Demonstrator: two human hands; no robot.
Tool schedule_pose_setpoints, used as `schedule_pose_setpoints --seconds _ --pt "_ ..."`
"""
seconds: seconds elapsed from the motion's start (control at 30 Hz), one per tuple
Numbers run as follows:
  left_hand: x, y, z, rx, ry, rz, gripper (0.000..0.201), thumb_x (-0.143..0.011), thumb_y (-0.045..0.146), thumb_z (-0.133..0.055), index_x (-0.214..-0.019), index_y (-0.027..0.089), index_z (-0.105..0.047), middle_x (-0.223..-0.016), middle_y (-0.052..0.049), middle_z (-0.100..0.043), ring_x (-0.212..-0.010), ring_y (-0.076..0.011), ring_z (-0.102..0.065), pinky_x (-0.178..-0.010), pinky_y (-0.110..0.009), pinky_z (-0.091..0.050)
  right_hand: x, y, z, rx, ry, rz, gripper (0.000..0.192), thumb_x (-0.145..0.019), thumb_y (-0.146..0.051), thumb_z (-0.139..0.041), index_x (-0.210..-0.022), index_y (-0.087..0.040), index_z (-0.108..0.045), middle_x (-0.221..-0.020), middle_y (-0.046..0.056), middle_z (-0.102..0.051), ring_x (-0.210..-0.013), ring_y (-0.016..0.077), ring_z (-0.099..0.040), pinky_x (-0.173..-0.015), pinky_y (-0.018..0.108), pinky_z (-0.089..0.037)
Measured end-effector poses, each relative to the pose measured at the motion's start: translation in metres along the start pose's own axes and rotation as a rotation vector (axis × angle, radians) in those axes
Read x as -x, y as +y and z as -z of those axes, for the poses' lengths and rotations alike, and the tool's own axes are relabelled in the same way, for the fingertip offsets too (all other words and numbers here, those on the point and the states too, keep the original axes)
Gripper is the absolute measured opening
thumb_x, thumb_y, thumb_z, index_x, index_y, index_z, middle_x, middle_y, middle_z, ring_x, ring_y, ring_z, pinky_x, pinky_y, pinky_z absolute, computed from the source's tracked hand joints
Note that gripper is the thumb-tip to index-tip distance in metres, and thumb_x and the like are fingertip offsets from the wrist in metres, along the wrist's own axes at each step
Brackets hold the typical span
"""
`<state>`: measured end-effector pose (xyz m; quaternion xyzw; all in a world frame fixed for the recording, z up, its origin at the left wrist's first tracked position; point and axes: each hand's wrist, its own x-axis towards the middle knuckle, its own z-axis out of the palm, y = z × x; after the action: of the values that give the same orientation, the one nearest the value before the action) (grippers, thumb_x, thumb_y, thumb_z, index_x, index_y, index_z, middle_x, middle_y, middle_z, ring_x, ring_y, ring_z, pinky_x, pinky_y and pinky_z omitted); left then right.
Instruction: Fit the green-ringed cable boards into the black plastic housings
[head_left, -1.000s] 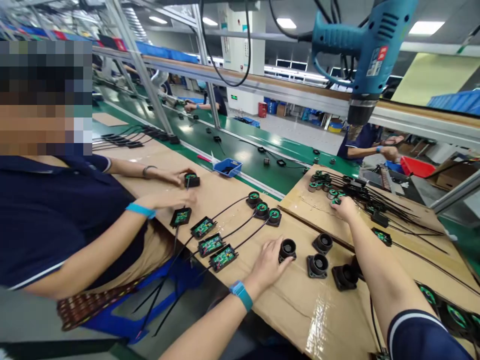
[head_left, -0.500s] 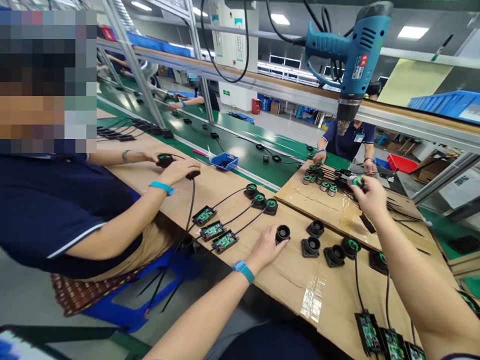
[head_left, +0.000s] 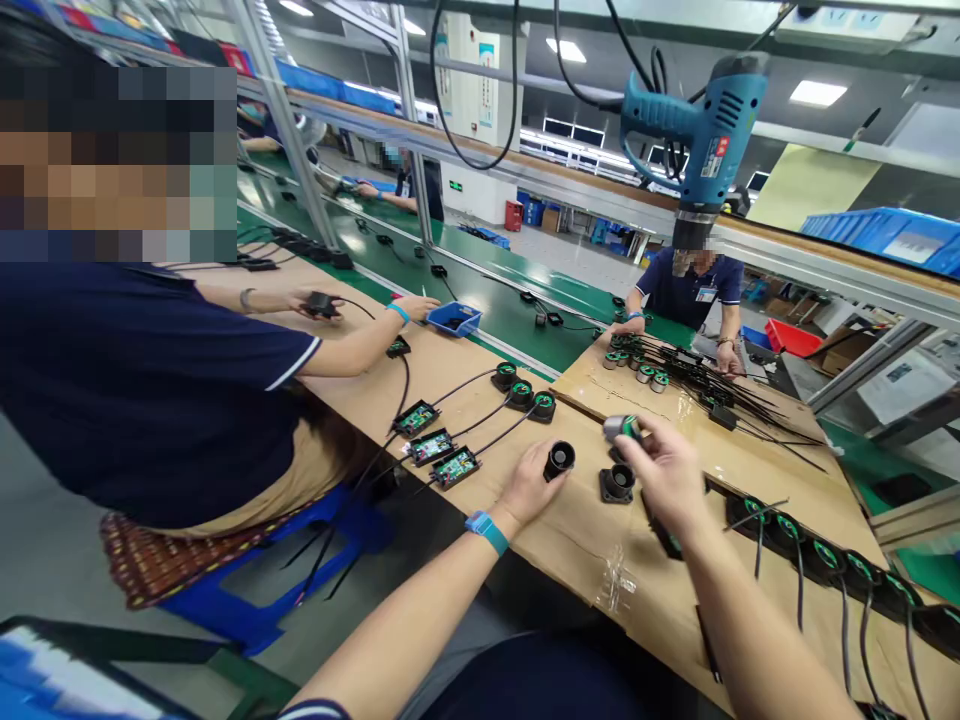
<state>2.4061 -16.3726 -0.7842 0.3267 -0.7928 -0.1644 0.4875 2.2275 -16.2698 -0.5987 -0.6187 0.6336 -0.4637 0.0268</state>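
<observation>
My left hand (head_left: 527, 488), with a blue wristband, is closed around a black round housing (head_left: 560, 459) whose open top faces up. In my right hand (head_left: 666, 468) I pinch a small silver cylinder with a green end (head_left: 621, 429), held above the cardboard and a short way right of that housing. Below the cylinder stands another black housing with a square base (head_left: 619, 483). A further dark piece (head_left: 664, 532) is partly covered by my right hand.
Wired green circuit boards (head_left: 455, 466) lie left of my left hand. Several black housings with cables (head_left: 823, 560) line the right side. A co-worker sits at left by a blue bin (head_left: 454, 319); another handles cables (head_left: 712, 375) across. A blue power tool (head_left: 712, 140) hangs overhead.
My right hand has brought the silver cylinder left and down, closer to the housing in my left hand. The left co-worker's one hand has moved to the blue bin.
</observation>
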Motion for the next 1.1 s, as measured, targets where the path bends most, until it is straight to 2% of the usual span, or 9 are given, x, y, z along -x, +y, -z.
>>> schedule_pose_setpoints --seconds 0.07,0.13,0.23,0.4,0.6,0.77,0.9,1.03,1.1 --pt "0.000 0.001 0.001 0.010 0.019 -0.008 0.050 -0.091 0.030 -0.062 -0.138 0.019 -0.048 -0.129 -0.014 -0.063 -0.124 -0.0278 -0.059 -0.108 -0.051 -0.051 0.013 0.017 -0.043 -0.018 -0.102 -0.091 0.045 -0.085 -0.048 -0.065 -0.118 -0.017 -0.071 -0.071 0.002 -0.065 -0.064 0.0186 -0.059 -0.063 0.034 -0.052" --pt "0.000 0.002 0.001 0.022 0.023 -0.022 0.047 -0.091 0.028 -0.061 -0.136 0.019 -0.049 -0.127 -0.015 -0.063 -0.122 -0.0277 -0.059 -0.106 -0.052 -0.052 0.021 0.028 -0.074 0.012 -0.146 -0.100 0.042 -0.084 -0.045 -0.065 -0.114 -0.016 -0.072 -0.076 0.005 -0.068 -0.068 0.0207 -0.062 -0.069 0.036 -0.053" --pt "0.000 0.002 0.001 0.024 0.015 -0.042 0.045 -0.090 0.024 -0.060 -0.134 0.018 -0.050 -0.125 -0.015 -0.063 -0.121 -0.0284 -0.059 -0.105 -0.054 -0.052 0.025 0.036 -0.099 0.096 -0.189 -0.064 0.032 -0.083 -0.038 -0.065 -0.107 -0.018 -0.074 -0.085 0.008 -0.071 -0.075 0.0239 -0.064 -0.076 0.038 -0.053" --pt "-0.001 0.000 -0.002 0.038 0.032 -0.058 0.045 -0.087 0.019 -0.059 -0.131 0.017 -0.051 -0.122 -0.015 -0.063 -0.119 -0.0285 -0.059 -0.105 -0.055 -0.051 0.027 0.041 -0.111 0.201 -0.216 -0.033 0.031 -0.083 -0.034 -0.065 -0.109 -0.018 -0.072 -0.094 0.011 -0.072 -0.086 0.0277 -0.066 -0.085 0.042 -0.053" --pt "0.000 -0.001 -0.003 0.120 0.001 0.005 0.051 -0.081 0.009 -0.056 -0.131 0.019 -0.050 -0.123 -0.013 -0.062 -0.120 -0.0276 -0.058 -0.106 -0.056 -0.050 0.030 0.045 -0.119 0.157 -0.240 -0.022 0.028 -0.083 -0.036 -0.069 -0.105 -0.019 -0.072 -0.095 0.010 -0.065 -0.086 0.0264 -0.065 -0.082 0.041 -0.055" --pt "0.003 -0.004 -0.002 0.154 -0.012 0.017 0.055 -0.077 0.005 -0.053 -0.131 0.018 -0.051 -0.125 -0.013 -0.063 -0.120 -0.0261 -0.059 -0.106 -0.053 -0.051 0.037 0.050 -0.122 0.101 -0.254 0.043 0.041 -0.084 -0.036 -0.069 -0.122 -0.023 -0.065 -0.121 0.013 -0.064 -0.112 0.0309 -0.062 -0.100 0.048 -0.050" --pt "0.005 -0.007 -0.002 0.163 -0.091 0.125 0.060 -0.073 0.001 -0.051 -0.130 0.019 -0.054 -0.123 -0.012 -0.065 -0.117 -0.0257 -0.062 -0.105 -0.052 -0.052 0.043 0.055 -0.129 0.075 -0.342 0.003 0.044 -0.084 -0.024 -0.067 -0.127 -0.023 -0.061 -0.125 0.011 -0.067 -0.118 0.0301 -0.061 -0.106 0.048 -0.047" --pt "0.013 -0.011 0.004 0.264 -0.257 0.265 0.067 -0.072 0.012 -0.069 -0.136 0.021 -0.051 -0.130 -0.013 -0.064 -0.120 -0.0300 -0.062 -0.106 -0.053 -0.050 0.043 0.060 -0.136 0.130 -0.392 -0.019 0.042 -0.084 -0.024 -0.068 -0.125 -0.019 -0.062 -0.122 0.012 -0.068 -0.115 0.0270 -0.062 -0.103 0.041 -0.048" --pt "0.018 -0.017 0.009 0.365 -0.240 0.354 0.084 -0.064 0.025 -0.084 -0.139 0.021 -0.046 -0.135 -0.016 -0.061 -0.124 -0.0338 -0.060 -0.107 -0.055 -0.049 0.040 0.060 -0.138 0.142 -0.435 0.007 0.035 -0.084 -0.027 -0.069 -0.118 -0.019 -0.066 -0.115 0.010 -0.070 -0.108 0.0245 -0.064 -0.099 0.037 -0.049"
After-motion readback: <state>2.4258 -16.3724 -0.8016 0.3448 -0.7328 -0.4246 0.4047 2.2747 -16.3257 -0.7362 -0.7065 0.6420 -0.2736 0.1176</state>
